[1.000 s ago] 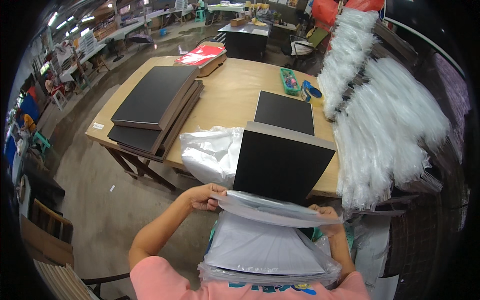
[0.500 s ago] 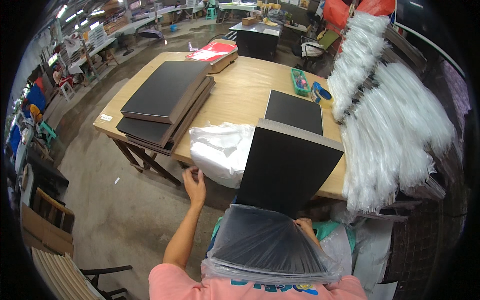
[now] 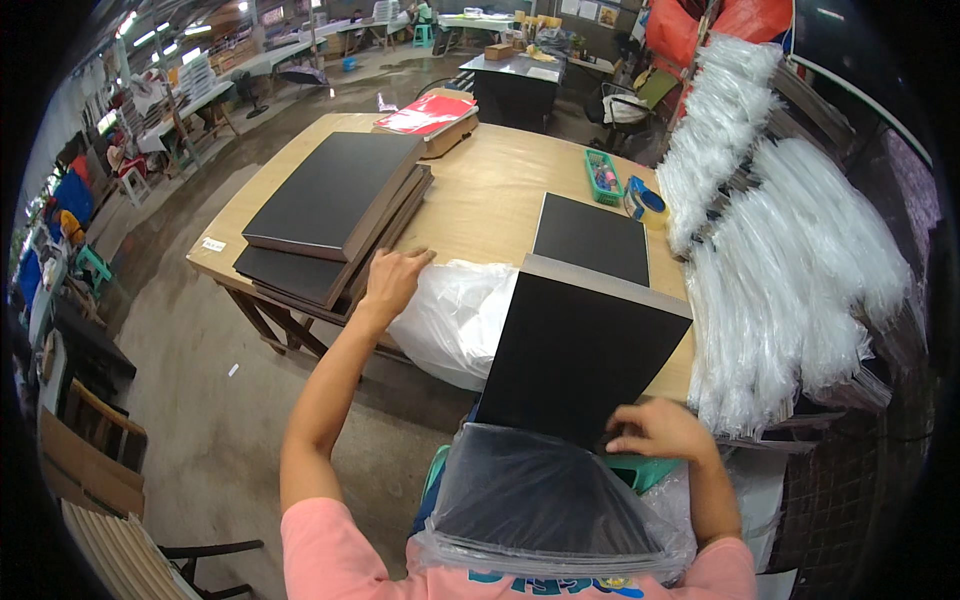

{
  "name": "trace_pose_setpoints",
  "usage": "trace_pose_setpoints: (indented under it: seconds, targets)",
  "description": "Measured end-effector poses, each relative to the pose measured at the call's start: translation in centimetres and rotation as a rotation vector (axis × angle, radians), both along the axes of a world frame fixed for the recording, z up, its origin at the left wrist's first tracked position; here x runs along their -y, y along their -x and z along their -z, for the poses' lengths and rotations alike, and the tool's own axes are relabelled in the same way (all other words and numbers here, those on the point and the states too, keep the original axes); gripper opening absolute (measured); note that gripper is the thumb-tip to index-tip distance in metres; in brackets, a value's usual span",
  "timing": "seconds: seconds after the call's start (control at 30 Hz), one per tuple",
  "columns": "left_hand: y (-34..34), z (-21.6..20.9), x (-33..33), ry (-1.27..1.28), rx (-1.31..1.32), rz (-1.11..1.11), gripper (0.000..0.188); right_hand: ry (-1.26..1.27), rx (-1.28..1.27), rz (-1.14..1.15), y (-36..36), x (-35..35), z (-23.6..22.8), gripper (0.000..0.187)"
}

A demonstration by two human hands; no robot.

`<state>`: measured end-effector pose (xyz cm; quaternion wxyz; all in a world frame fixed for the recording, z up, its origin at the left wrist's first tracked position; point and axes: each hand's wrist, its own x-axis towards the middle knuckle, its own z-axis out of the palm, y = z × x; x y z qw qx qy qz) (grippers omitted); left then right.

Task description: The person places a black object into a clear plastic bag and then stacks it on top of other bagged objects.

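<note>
wooden table [image 3: 490, 160], crinkled plastic [image 3: 460, 320], flat board [image 3: 585, 350], left hand [image 3: 393, 284] grip unclear, right hand [image 3: 662, 428] unclenched

A wide table [image 3: 490, 170] with a light tan top and dark legs stretches away beyond the person's two hands. To the left of the left hand [image 3: 398, 283], and a little farther off, sits a pile of black boards [image 3: 335, 195], unevenly stacked. A white label [image 3: 213, 244] marks the corner past them. Straight beyond that hand, by the far edge, there's a brown bundle [image 3: 452, 139] topped with red. Crumpled white plastic [image 3: 458, 310] lies just right of the left hand, drooping over the near edge. Well beyond the right hand [image 3: 660, 430] lie a flat black sheet [image 3: 590, 237], a green basket [image 3: 603, 177] and tape rolls [image 3: 655, 205].
</note>
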<state>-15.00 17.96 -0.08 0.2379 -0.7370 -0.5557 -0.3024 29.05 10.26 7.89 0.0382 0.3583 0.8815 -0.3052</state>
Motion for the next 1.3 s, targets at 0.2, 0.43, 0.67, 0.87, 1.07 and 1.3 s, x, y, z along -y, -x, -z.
trace_pose_setpoints:
  seconds: [0.2,0.43,0.67,0.87,1.07,1.3]
  targets:
    - [-4.7,-3.7,-0.6,0.138,0.690,0.059,0.021,-0.344,-0.463,-0.077,11.7,-7.3,-7.5,0.020]
    - [-5.0,-2.8,-1.3,0.097,0.682,0.041,0.020,-0.379,-0.376,-0.340,24.1,-20.1,-1.1,0.018]
    - [-4.0,-3.4,-0.7,0.432,1.350,0.528,0.055,-0.295,-0.393,-0.147,25.1,-21.1,-0.4,0.010]
    - [-1.7,-1.4,-2.7,0.372,0.944,0.498,0.028,-0.403,-0.465,-0.190,25.2,-20.9,-0.3,0.004]
    - [-0.6,-2.4,-3.4,1.138,1.010,0.620,0.032,-0.424,-0.415,-0.273,25.6,-21.3,-0.3,0.006]
    - [-1.1,-5.0,-1.1,1.719,0.358,0.745,0.039,-0.258,-0.208,-0.558,27.0,-20.2,-1.5,0.009]
